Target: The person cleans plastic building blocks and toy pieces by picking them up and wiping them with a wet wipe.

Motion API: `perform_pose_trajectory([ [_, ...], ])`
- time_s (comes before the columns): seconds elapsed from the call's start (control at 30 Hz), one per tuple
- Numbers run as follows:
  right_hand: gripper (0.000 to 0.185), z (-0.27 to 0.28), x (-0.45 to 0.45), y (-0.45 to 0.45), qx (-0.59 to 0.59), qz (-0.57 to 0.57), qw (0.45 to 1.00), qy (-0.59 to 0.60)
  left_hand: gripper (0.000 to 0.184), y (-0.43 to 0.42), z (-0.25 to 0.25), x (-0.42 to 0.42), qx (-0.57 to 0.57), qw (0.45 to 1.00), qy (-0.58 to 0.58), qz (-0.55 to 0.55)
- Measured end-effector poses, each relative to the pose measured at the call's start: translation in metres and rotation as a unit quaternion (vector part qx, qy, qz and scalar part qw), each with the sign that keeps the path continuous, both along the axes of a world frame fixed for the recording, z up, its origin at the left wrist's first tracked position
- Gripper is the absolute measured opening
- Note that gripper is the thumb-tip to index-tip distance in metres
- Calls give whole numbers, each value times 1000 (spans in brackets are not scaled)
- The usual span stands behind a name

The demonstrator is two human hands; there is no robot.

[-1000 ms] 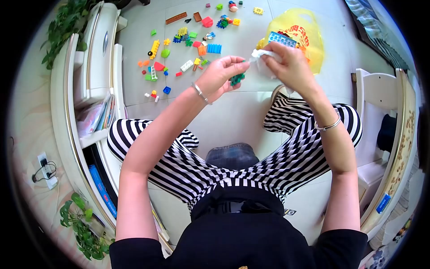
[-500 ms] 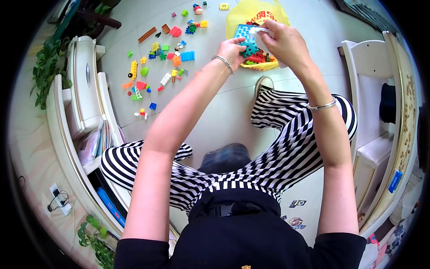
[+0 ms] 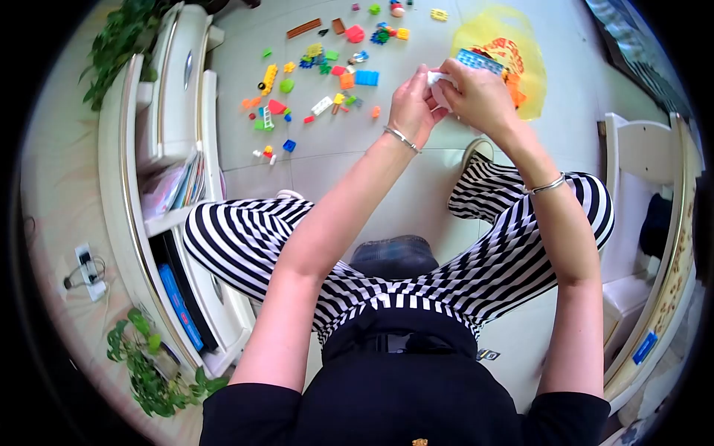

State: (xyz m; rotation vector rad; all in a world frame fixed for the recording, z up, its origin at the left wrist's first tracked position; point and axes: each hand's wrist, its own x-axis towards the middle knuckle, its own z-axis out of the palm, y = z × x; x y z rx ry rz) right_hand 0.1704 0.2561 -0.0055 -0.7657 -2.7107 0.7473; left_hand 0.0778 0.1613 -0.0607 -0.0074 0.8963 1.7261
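Note:
Both hands meet in front of the yellow plastic bag (image 3: pixel 476 30). My right hand (image 3: pixel 480 95) is closed on a crumpled white tissue (image 3: pixel 437 77). My left hand (image 3: pixel 413 110) has its curled fingers against the tissue's left side; whether a small piece lies inside the tissue is hidden. Just beyond the right hand, a blue studded building plate (image 3: pixel 478 61) and orange pieces (image 3: pixel 513 88) show in the bag's opening.
Loose toy bricks lie scattered over the tiled floor, among them a light blue brick (image 3: pixel 367 78), a white brick (image 3: pixel 322 105) and a dark blue brick (image 3: pixel 289 146). A dark stool (image 3: pixel 394 256) is between the legs. White cabinets (image 3: pixel 167 97) stand left, a white chair (image 3: pixel 643 149) right.
The teal piece that my left hand held is out of sight. That hand has come up to the tissue in my right hand. Both hands now sit left of the bag's opening; the camera view has shifted.

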Motion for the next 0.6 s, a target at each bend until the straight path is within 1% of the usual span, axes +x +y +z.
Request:
perform_pose_trajectory([
  [0.03,21,-2,-9,-9,-10,26,1000,4,36,-13,1,-6,-2,1000,-3,26],
  [0.07,21,-6,-18,-19,-4,44,999,2,31,-28,1,-13,11,999,17,31],
  [0.1,21,-9,-26,-28,-1,57,998,3,31,-40,-4,-20,14,999,18,43],
  [0.17,21,-18,-42,-45,-18,91,996,2,23,-64,-16,-32,30,996,63,54],
  [0.2,23,-26,-51,-51,-39,93,995,-17,16,-75,-16,-39,29,996,27,75],
  [0.23,23,-33,-61,-56,-36,106,994,-19,16,-84,-24,-45,31,995,26,87],
  [0.3,27,-50,-78,-64,-99,83,988,-86,15,-99,-44,-56,-41,991,20,128],
  [0.33,33,-60,-86,-66,-113,83,983,-118,15,-104,-54,-62,-42,990,16,133],
  [0.37,33,-71,-95,-68,-114,87,982,-123,15,-109,-65,-69,-86,987,-4,133],
  [0.4,36,-85,-104,-71,-186,75,969,-146,15,-114,-77,-76,-130,983,-25,130],
  [0.43,39,-98,-111,-74,-256,61,950,-168,15,-118,-93,-83,-133,982,-28,133],
  [0.47,41,-112,-117,-80,-283,38,944,-165,14,-121,-109,-89,-126,981,-50,136],
  [0.5,41,-124,-123,-84,-285,40,942,-171,13,-124,-122,-94,-120,980,-71,139],
  [0.57,39,-150,-132,-92,-398,0,906,-140,14,-129,-149,-103,-150,974,-78,151],
  [0.6,37,-162,-135,-99,-415,-39,902,-112,14,-130,-161,-109,-212,966,-33,146],
])
